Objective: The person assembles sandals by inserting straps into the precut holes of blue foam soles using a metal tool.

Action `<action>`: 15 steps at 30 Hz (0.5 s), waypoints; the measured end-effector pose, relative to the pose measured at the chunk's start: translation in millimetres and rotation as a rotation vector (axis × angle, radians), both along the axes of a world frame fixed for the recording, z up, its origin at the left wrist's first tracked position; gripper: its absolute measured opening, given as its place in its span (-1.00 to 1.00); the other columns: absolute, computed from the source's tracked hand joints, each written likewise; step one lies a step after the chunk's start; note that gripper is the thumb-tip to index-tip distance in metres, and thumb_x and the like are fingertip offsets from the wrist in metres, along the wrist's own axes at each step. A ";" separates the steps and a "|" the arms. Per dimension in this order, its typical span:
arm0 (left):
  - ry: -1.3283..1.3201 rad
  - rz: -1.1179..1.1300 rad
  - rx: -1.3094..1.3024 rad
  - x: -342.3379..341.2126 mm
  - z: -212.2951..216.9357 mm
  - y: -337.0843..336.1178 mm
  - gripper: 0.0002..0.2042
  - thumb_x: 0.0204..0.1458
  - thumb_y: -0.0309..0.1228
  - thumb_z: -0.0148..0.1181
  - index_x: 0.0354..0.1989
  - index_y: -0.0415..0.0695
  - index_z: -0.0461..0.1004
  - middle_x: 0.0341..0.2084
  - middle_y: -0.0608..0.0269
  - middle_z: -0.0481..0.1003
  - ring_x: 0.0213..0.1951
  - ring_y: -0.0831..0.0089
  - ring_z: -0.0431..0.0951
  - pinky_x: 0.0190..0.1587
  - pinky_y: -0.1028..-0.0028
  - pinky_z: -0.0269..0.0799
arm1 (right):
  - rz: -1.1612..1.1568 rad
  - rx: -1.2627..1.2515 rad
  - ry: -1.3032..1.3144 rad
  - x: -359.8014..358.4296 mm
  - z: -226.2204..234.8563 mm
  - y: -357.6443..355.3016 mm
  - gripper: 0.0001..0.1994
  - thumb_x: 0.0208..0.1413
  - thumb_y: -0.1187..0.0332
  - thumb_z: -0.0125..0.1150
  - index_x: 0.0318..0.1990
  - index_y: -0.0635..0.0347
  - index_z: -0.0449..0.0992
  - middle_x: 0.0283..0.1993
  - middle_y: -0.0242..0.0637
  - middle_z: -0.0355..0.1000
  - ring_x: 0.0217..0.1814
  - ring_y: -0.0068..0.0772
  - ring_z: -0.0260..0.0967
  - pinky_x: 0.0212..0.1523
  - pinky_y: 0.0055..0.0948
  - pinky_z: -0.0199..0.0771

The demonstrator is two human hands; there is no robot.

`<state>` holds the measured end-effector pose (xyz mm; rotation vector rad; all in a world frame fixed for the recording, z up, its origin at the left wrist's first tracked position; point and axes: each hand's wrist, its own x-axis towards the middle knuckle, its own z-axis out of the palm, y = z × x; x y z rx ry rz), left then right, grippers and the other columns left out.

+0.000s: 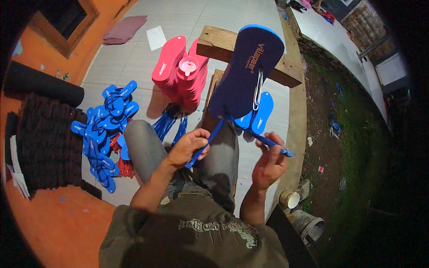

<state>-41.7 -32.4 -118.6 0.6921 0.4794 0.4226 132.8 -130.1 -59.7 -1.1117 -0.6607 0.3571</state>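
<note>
Pale tiled floor (134, 62) here, running up to an orange wall (103, 22) on the left, with a dirt and grass strip (353, 134) past the edge on the right. The person sits with grey-trousered knees up at a rough wooden bench (223, 44), really just a thick beam on a post.

A big dark-blue foam sandal sole (246, 71) leans upright against that beam, printed side facing the camera (pale lettering near the top, not copying it). A long bent metal wire tool (258, 89) hangs down its middle.

The left hand (190, 147) is curled shut around one arm of the bright blue rubber thong strap (210, 138), and the right hand (269, 163) is pinching the other arm (268, 142) between fingers and thumb, so the strap spreads in a V from the sole's lower end.

Behind it, a stack of red foam soles (172, 67) stands on edge, too many to count, with one small pink plastic cup (187, 67) on top. Two lighter blue soles (259, 111) peek out behind the dark one. A heap of loose blue straps (105, 129) lies on the floor at left, next to a dark ribbed stack (44, 143) and a black roll (40, 82). One white cup (290, 198) and a grey bucket (310, 225) sit at lower right.
</note>
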 end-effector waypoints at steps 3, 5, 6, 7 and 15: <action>-0.094 -0.025 0.046 -23.3 25.0 8.0 -0.69 0.00 -0.37 0.04 -0.11 -0.17 0.16 -0.60 0.15 0.33 -0.57 0.43 0.39 -0.54 0.56 0.33 | -0.118 0.028 0.014 22.8 -4.7 -6.7 -0.69 0.12 0.29 -0.05 -0.20 0.46 0.36 -0.26 -0.12 0.34 -0.23 -0.33 0.33 -0.18 -0.35 0.43; -0.152 0.044 0.085 -41.7 28.1 14.8 -0.68 0.00 -0.36 0.04 -0.10 -0.19 0.18 -0.57 0.12 0.35 -0.58 0.41 0.40 -0.52 0.54 0.36 | -0.096 0.091 0.151 30.9 -5.6 -13.5 -0.72 0.10 0.34 -0.01 -0.20 0.46 0.37 -0.27 -0.12 0.35 -0.23 -0.30 0.33 -0.17 -0.33 0.42; -0.173 0.105 0.068 -46.8 26.6 17.9 -0.66 0.00 -0.32 0.05 -0.10 -0.20 0.19 -0.54 0.10 0.37 -0.54 0.39 0.41 -0.49 0.51 0.38 | -0.077 0.109 0.165 31.9 -7.8 -14.2 -0.74 0.09 0.35 0.01 -0.23 0.45 0.37 -0.28 -0.12 0.35 -0.23 -0.30 0.33 -0.18 -0.33 0.42; -0.194 0.165 0.052 -50.3 24.3 21.1 -0.64 0.00 -0.29 0.06 -0.09 -0.22 0.20 -0.51 0.08 0.38 -0.51 0.38 0.42 -0.45 0.49 0.39 | -0.058 0.127 0.179 33.1 -11.1 -14.0 -0.77 0.07 0.37 0.02 -0.25 0.43 0.38 -0.28 -0.13 0.35 -0.22 -0.31 0.33 -0.19 -0.34 0.43; -0.269 0.628 0.227 -21.1 26.1 44.4 -0.57 0.05 -0.07 -0.08 -0.20 -0.26 0.33 -0.50 0.24 0.35 -0.40 0.47 0.35 -0.24 0.48 0.28 | 0.060 0.242 0.266 36.7 -10.9 4.1 -0.90 0.06 0.46 0.02 -0.37 0.34 0.34 -0.30 -0.17 0.36 -0.21 -0.38 0.35 -0.22 -0.37 0.46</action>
